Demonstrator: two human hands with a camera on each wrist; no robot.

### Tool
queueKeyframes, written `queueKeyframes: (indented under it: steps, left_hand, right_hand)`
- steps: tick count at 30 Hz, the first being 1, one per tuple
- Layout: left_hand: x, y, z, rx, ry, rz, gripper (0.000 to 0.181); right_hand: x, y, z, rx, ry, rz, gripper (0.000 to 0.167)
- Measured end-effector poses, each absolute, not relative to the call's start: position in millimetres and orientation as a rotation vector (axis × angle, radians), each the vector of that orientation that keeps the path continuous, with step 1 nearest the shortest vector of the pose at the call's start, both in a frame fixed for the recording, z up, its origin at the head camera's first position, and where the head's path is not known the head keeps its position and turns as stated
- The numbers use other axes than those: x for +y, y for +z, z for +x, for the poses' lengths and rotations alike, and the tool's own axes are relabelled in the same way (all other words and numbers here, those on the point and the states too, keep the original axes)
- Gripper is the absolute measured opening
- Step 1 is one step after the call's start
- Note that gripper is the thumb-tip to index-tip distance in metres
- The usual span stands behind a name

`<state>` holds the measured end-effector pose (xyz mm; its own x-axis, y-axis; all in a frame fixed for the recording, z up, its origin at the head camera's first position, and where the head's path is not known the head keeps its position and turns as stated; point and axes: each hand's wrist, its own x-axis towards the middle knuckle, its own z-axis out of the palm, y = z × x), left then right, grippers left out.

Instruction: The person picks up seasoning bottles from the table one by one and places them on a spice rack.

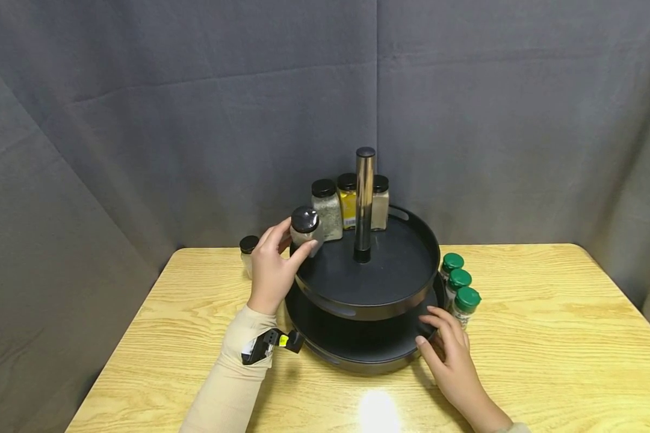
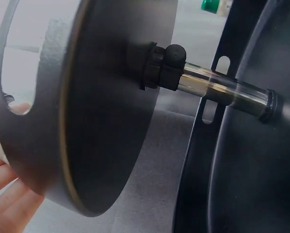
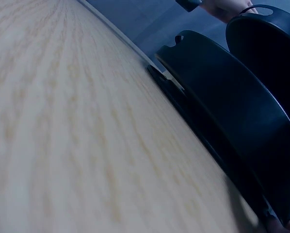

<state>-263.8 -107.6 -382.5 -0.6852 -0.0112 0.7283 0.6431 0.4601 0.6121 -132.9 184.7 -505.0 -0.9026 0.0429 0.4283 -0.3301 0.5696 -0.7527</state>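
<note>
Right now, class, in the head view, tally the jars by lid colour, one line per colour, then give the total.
Black-lidded jars: 5
Green-lidded jars: 3
Total: 8

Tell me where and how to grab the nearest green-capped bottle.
I'd pinch its green cap, coming from above and the right: the bottle stands upright, cap on top, with the next green-capped bottle close behind and the lower tray crowding its left, while its right side looks open.
</note>
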Motion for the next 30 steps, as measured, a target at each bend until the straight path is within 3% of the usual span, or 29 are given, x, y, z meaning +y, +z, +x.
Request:
queueKeyframes:
  steps: [30]
  left_hand:
    - [-105.4,-383.2,-272.3,-2.121,-1.237,-0.47,0.053]
  right_hand:
    - [186.3,-506.1,-132.9,-2.414,1.283,0.223,0.029]
